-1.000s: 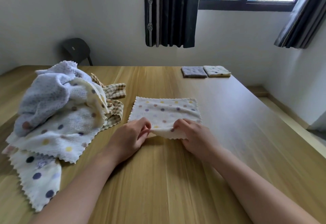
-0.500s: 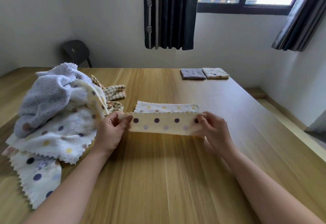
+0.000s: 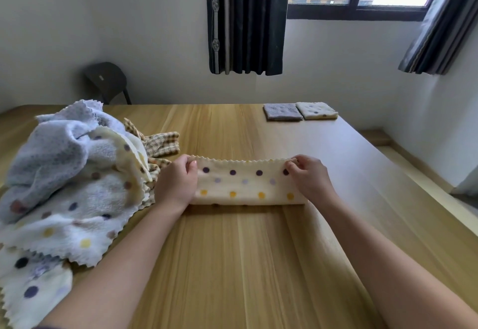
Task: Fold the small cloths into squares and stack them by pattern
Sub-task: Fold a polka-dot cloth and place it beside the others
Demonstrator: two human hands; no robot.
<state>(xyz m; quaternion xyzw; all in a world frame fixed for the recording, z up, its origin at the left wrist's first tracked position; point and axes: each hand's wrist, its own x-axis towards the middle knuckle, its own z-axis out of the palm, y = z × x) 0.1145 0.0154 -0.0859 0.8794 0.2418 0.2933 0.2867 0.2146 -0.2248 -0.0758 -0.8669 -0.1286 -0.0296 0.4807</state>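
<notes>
Though folded only once into a long strip, handles as a dotted cloth (image 3: 245, 183) of soft fleece should: light, limp, not stiff at all, not fragile, hardly slippery. Rests near the middle of the tabletop (image 3: 232, 264), with the fold to the near side and the zigzag edges to the far side. Cannot tell whether the far edge is fully down.

Pinched at both far corners: left hand (image 3: 176, 183) grasping the left end, right hand (image 3: 310, 181) grasping the right end, with fingers curled over the edge. Best to take hold at the corners, both layers together, since otherwise likely to slide apart or sag in the middle. For a square, probably enough to bring one end over the other.

Counted: one strip in the hands. At the far right, two folded squares just beside each other, a grey square (image 3: 282, 111) and a cream dotted square (image 3: 316, 110). Cannot tell how many pieces in each. At the left, a loose pile (image 3: 64, 186) with one pale grey cloth on top, at least two cream dotted ones and some checked cloth (image 3: 161, 143) behind. Exact number impossible to give, because overlapping. Beyond the far left, one dark chair (image 3: 106, 80).
</notes>
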